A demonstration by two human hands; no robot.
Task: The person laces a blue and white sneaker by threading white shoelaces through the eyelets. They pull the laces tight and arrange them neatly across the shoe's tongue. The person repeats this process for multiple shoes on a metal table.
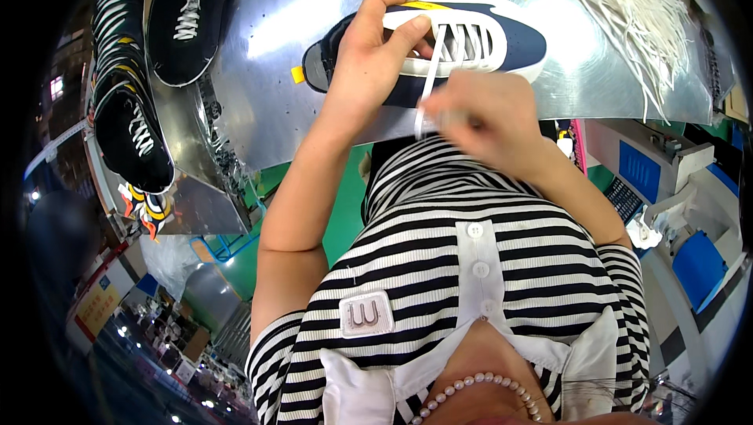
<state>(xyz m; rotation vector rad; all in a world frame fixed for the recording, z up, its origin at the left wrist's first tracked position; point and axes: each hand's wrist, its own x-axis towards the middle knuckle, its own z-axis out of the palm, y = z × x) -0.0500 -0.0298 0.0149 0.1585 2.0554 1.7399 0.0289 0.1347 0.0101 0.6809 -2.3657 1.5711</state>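
Observation:
A navy, white and yellow sneaker [524, 42] lies on its side on the metal table, its toe to the right. My left hand [375, 52] grips it around the collar, with the thumb at the opening and a band on one fingertip. A white shoelace [432, 74] is threaded in rows across the eyelets, and one length runs toward me from the top of the lacing. My right hand [490, 118], smeared by motion, is closed around that length just on the near side of the shoe. The lace's loose end hangs below the fingers.
A heap of white laces [627, 17] covers the table's far right corner. Black sneakers with white laces [188, 21] stand at the left, beside a row of stacked striped shoes [121, 25]. The metal table's [267, 123] near edge runs close to my body.

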